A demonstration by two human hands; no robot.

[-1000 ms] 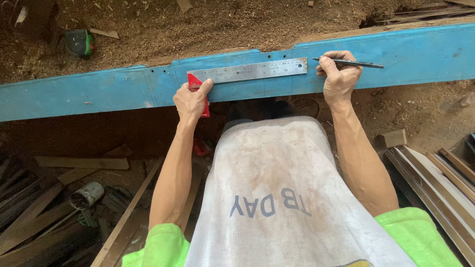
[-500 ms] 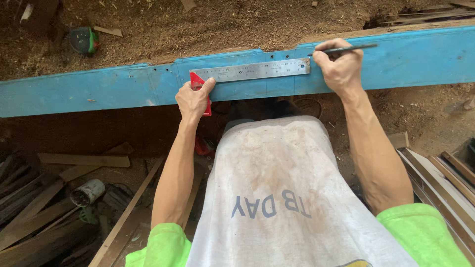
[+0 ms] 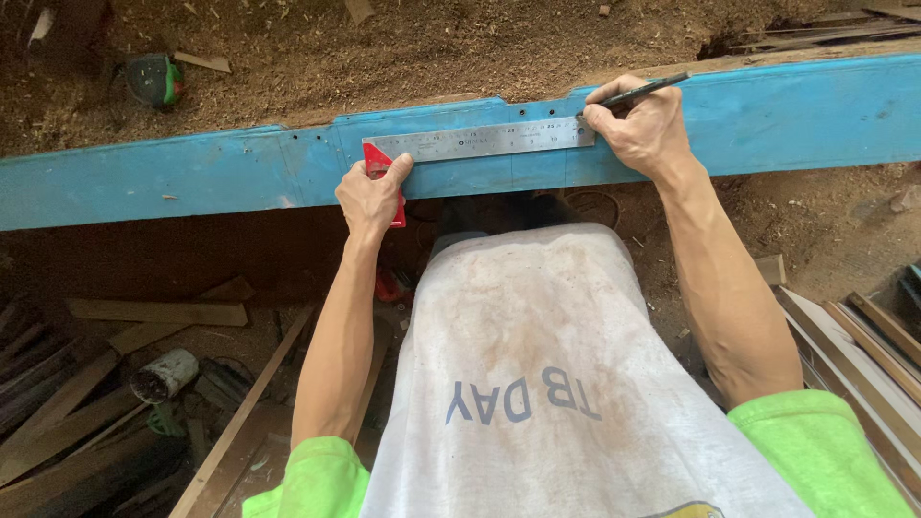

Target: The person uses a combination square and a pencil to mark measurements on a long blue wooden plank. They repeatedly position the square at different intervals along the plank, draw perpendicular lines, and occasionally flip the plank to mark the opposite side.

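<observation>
A long blue painted board [image 3: 192, 173] runs across the view over sawdust-covered ground. On it lies a square with a steel ruler blade [image 3: 480, 140] and a red handle [image 3: 382, 165]. My left hand [image 3: 372, 197] grips the red handle and presses it against the board's near edge. My right hand [image 3: 638, 127] holds a dark pencil [image 3: 638, 91], its tip touching the board at the ruler's right end.
A green and black tape measure [image 3: 153, 77] lies on the sawdust at the upper left. Wood offcuts and a grey tube [image 3: 165, 374] lie at the lower left. Stacked strips [image 3: 863, 345] sit at the lower right. My stained white apron fills the bottom centre.
My right hand has moved left and turned, bringing the pencil tip down to the right end of the ruler. The left hand has stayed on the red handle.
</observation>
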